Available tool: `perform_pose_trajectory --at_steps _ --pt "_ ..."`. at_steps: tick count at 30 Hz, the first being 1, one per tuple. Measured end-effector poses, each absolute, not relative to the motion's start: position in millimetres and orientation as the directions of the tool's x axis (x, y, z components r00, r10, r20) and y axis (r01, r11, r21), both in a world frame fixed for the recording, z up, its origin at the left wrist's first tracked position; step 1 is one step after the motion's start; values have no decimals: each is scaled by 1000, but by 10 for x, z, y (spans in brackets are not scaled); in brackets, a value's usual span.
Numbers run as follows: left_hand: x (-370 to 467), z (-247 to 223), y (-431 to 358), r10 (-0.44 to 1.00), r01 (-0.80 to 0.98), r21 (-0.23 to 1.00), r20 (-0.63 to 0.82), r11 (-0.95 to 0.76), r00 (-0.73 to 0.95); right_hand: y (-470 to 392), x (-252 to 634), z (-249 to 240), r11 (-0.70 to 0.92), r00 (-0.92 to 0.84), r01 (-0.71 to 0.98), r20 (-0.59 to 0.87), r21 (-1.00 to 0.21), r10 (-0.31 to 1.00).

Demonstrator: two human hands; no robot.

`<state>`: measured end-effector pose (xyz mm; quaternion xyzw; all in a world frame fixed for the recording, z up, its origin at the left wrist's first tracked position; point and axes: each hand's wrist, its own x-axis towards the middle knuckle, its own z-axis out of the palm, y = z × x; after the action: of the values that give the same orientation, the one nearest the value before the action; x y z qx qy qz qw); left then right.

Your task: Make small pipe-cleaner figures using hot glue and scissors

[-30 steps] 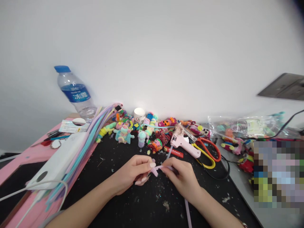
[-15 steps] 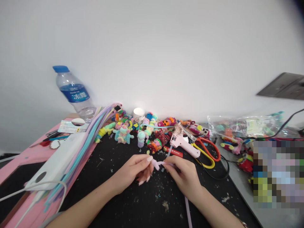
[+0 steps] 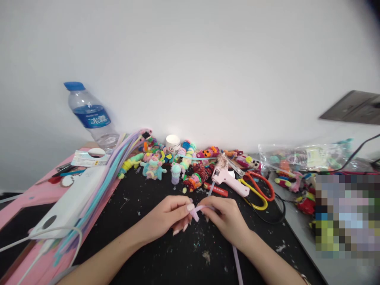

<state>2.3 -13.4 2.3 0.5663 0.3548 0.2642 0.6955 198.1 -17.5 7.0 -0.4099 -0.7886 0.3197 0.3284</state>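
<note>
Between my hands is a pale lilac pipe cleaner [image 3: 194, 215], its end coiled into a small fuzzy roll. My left hand [image 3: 175, 213] pinches the coiled end between thumb and forefinger, with the other fingers curled below. Close beside it, my right hand [image 3: 223, 213] grips the straight part of the same pipe cleaner, whose long tail hangs down past the right wrist to the bottom of the view. Just beyond the right hand lie a pink hot glue gun [image 3: 230, 183] and a red lighter-like stick [image 3: 217, 190].
Scissors [image 3: 261, 194] with red and yellow handles lie right of the glue gun. Fuzzy figures [image 3: 153, 165] and a paper cup [image 3: 172, 144] line the wall. At left are a bundle of pipe cleaners [image 3: 102, 204], a white box [image 3: 69, 200] and a water bottle [image 3: 90, 114].
My right hand has come slightly left, nearer the coil, and the strand between the hands now bends over the roll. The left hand keeps its pinch.
</note>
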Motion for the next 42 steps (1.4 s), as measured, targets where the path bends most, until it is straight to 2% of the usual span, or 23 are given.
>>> perform_pose_trajectory --at_steps 4,7,10,12,16,25,29,33,36,42 --pt "29 71 -139 802 206 977 -168 58 573 -141 1962 63 244 -445 436 28 -866 895" --pt "41 95 -137 847 360 922 -76 -141 526 -118 1957 89 80 -440 371 -99 -925 893" --pt "54 86 -134 867 480 822 34 -308 497 -106 1948 122 -20 -418 336 -168 -942 893" --pt "60 66 -132 875 525 775 70 -350 480 -110 1934 135 -45 -392 322 -176 -946 903" --pt "64 24 -133 905 562 748 122 -353 407 -143 1889 149 -84 -368 244 -172 -966 914" --pt "107 30 -252 936 497 802 215 -332 278 -231 1791 86 -272 -464 54 -266 -961 845" --pt "122 61 -267 931 424 846 207 -324 300 -237 1785 59 -272 -467 55 -265 -961 843" --pt "90 78 -205 930 406 864 167 -298 327 -192 1820 47 -232 -379 69 -241 -970 894" --pt "51 73 -168 922 410 851 195 -328 334 -161 1846 48 -187 -318 105 -211 -977 924" --pt "7 46 -155 908 483 781 254 -396 335 -154 1839 90 -145 -309 173 -194 -974 931"
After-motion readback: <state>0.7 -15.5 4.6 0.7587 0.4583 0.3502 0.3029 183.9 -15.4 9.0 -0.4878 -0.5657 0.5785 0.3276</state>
